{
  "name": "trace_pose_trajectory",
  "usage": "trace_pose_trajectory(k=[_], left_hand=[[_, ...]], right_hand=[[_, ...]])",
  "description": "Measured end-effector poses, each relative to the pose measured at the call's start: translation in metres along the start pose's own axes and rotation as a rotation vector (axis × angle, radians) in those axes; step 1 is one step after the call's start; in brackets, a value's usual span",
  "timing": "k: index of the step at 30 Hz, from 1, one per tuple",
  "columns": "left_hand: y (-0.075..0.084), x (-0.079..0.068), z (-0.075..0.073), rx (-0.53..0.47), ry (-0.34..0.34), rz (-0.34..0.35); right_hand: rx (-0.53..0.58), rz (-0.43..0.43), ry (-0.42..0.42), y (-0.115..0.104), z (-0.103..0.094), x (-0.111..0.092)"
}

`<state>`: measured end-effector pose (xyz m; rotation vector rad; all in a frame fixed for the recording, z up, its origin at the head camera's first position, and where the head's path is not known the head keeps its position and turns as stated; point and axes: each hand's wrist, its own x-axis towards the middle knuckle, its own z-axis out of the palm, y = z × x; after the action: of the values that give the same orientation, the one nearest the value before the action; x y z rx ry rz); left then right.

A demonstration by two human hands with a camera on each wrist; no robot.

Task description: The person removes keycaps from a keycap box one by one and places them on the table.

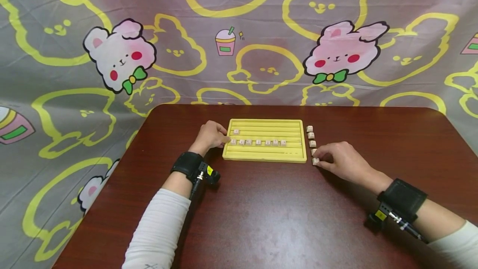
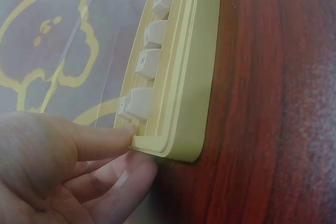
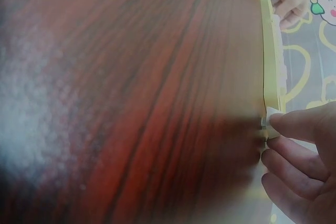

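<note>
Left hand (image 1: 210, 135) grips tray (image 1: 257, 153), right hand (image 1: 342, 159) pinches end key (image 1: 315, 162).
We've got the tray flat on the table (image 1: 276, 215), long axis left-right, seven-key row (image 1: 258, 142) parallel, lone key (image 1: 236, 131) behind that row. Our left thumb and fingers clasp its left end. Just beside its right end, a five-key column (image 1: 311, 135) runs crosswise; our right has the nearest one.

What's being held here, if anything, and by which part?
The left grip pinches the yellow tray by its left edge. The right grip touches the nearest white keycap; whether it's held, I can't tell.
</note>
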<state>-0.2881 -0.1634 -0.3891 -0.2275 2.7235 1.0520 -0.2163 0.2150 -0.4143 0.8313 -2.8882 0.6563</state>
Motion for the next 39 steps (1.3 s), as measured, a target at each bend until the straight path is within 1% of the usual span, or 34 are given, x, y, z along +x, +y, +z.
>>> trace_pose_trajectory(k=[5,13,22,27,31,39], left_hand=[[-0.001,0.0,0.0,0.007,0.007,0.005],[-0.001,0.0,0.0,0.005,0.011,-0.004],[-0.002,0.0,0.0,0.001,0.007,-0.005],[-0.002,0.0,0.0,0.006,0.012,0.006],[-0.002,0.001,0.0,0.004,0.008,0.002],[-0.002,0.0,0.001,0.018,0.018,0.0]], right_hand=[[0.006,0.01,-0.002,0.0,0.001,0.0],[0.005,-0.003,0.015,0.0,-0.002,-0.001],[-0.001,0.032,0.001,-0.005,-0.017,0.001],[-0.015,-0.005,0.009,-0.009,-0.026,0.008],[-0.027,-0.028,0.006,-0.016,-0.03,0.016],[-0.037,-0.081,-0.034,-0.04,-0.028,0.034]])
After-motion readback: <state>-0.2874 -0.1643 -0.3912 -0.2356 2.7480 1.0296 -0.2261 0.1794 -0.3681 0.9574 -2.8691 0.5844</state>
